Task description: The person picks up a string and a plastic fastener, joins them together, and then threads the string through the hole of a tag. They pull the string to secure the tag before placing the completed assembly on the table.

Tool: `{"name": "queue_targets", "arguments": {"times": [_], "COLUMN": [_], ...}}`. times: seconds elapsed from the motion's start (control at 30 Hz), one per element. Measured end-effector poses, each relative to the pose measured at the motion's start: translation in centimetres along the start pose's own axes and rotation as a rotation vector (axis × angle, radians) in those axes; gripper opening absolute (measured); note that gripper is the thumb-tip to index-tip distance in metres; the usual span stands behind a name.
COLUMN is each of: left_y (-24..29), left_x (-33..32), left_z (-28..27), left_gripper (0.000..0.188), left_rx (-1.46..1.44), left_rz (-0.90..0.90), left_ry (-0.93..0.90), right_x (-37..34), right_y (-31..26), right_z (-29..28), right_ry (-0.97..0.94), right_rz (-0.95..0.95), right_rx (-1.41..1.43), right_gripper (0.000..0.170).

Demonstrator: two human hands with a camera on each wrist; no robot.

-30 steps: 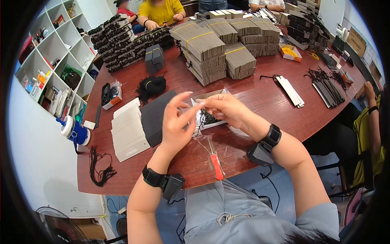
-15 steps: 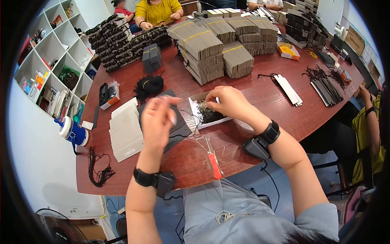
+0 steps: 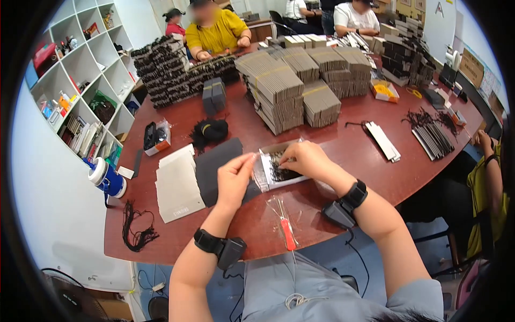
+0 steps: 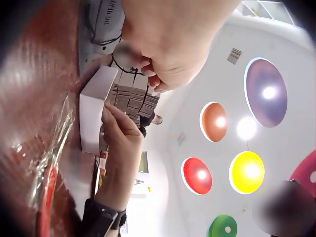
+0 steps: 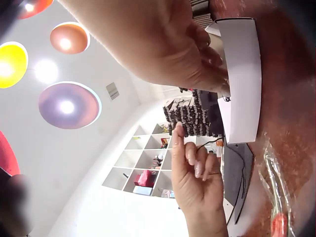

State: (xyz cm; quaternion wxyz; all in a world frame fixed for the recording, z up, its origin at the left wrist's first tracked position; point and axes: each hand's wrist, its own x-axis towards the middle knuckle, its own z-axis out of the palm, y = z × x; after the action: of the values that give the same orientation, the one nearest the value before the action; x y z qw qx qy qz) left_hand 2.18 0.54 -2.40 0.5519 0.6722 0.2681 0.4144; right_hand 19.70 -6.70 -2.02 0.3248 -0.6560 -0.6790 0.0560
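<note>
Left hand [image 3: 235, 181]: just left of the box [image 4: 92, 118], fingers curled, pinching a thin black cord [image 5: 210, 143], as best we read the right wrist view. The cord's slack trails down over the black sheet [image 3: 213, 166], left of the box. Right hand [image 3: 310, 161]: over the box, fingertips dipped among the small dark bits [image 3: 281, 174] inside; we can't tell whether it grasps one.

Risks as we judge them. The bits look small and tangled, so a fingertip pinch could bring up several, or one could slip. The cord is thin and held near its end, so a loose pinch could lose it. Its slack could snag on the box's near-left corner. A forearm bump could shift the box, since we see no hand bracing it.

Farther out: the red-handled tool [image 3: 287, 233] lies on the near side of the box with clear film about it; a sweeping wrist could nudge it off the table edge. The stacks [image 3: 276, 88] behind the box look tall, but we'd call them well out of reach of a knock.
</note>
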Motion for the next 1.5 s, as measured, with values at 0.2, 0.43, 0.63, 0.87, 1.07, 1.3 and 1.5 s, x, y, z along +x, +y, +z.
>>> {"name": "queue_targets", "arguments": {"times": [0.2,0.43,0.63,0.87,1.07,1.3,1.5], "left_y": [-0.6,0.1,-0.6,-0.2,-0.1,0.5,0.5], "left_x": [-0.4,-0.9,-0.7,-0.6,-0.7,-0.9,-0.9], "left_z": [0.0,0.3,0.4,0.5,0.7,0.8,0.7], "left_gripper": [0.015,0.014,0.013,0.009,0.009,0.009,0.009], "left_rx": [0.002,0.05,0.047,0.257,0.199,0.25,0.256], "left_rz": [-0.001,0.1,0.215,0.337,0.339,0.387,0.393], "left_ry": [-0.058,-0.157,-0.108,-0.003,0.014,0.009,0.035], "right_x": [0.1,0.2,0.4,0.3,0.2,0.1,0.1], "right_y": [-0.5,-0.7,-0.8,-1.5,-2.0,-2.4,-2.5], "right_z": [-0.4,-1.0,-0.6,-0.3,-0.2,0.1,0.1], "right_ry": [0.094,0.099,0.138,0.1,0.086,0.095,0.099], "right_rz": [-0.005,0.069,0.157,0.212,0.19,0.155,0.151], "right_rx": [0.1,0.275,0.577,0.877,0.863,0.803,0.777], "right_gripper": [0.012,0.015,0.015,0.016,0.017,0.016,0.016]}}
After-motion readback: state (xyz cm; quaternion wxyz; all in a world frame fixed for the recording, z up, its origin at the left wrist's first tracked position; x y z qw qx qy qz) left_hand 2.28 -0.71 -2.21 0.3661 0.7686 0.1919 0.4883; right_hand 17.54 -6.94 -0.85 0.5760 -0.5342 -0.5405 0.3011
